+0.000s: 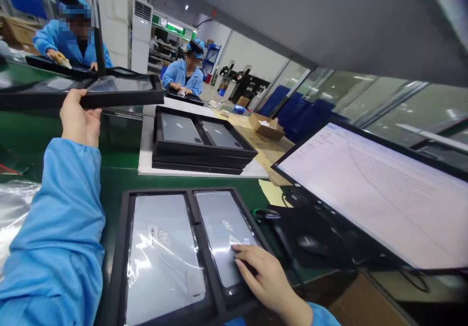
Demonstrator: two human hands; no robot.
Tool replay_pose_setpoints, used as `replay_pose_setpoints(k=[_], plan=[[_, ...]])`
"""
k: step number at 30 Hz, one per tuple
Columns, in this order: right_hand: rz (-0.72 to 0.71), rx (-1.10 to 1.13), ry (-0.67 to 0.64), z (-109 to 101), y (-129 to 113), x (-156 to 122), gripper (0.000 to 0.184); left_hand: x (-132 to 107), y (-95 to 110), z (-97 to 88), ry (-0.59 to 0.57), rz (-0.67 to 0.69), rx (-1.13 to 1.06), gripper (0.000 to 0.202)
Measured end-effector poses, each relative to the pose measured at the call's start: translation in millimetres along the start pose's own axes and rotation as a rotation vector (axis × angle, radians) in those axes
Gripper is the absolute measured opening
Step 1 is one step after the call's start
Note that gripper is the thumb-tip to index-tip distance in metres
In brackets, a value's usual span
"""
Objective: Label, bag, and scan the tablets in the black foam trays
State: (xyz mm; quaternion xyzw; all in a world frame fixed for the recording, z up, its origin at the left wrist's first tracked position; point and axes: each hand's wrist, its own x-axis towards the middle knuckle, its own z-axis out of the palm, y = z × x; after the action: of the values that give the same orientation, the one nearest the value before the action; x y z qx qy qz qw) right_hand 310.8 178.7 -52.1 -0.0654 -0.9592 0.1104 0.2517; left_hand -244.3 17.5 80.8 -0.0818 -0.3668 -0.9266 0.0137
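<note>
My left hand (79, 119) is raised at the upper left, closed round the near edge of a black tray (124, 99), thumb on top and fingers below. Flat items under clear film lie in that tray. My right hand (265, 279) is over a second black tray (119, 262) in front of me, its fingertips pinched at a small white label (233, 239). The label is by the logo of the right-hand grey tablet (215, 214), which is wrapped in clear film. In the left compartment lies another film-wrapped tablet (164, 272) with a barcode sticker.
Stacked black trays (201, 163) with tablets stand behind on a white board. To the right are a monitor (373, 194), a barcode scanner (268, 215) and a mouse (310, 243). Clear plastic (18, 209) lies at left. Two co-workers in blue sit beyond. A shelf (292, 19) hangs overhead.
</note>
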Motion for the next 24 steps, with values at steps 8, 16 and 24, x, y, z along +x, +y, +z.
replay_pose_setpoints(k=[8, 16, 24], plan=[[0.117, 0.124, 0.036, 15, 4, 1, 0.015, -158, 30, 81.5, -0.182, 0.015, -0.133, 0.018], [0.456, 0.848, 0.458, 16, 6, 8, 0.072, -326, 27, 58.5, -0.299, -0.314, 0.078, 0.035], [0.862, 1.377, 0.619, 1, 0, -16, 0.060, -445, 25, -16.8, -0.231, -0.541, 0.241, 0.047]])
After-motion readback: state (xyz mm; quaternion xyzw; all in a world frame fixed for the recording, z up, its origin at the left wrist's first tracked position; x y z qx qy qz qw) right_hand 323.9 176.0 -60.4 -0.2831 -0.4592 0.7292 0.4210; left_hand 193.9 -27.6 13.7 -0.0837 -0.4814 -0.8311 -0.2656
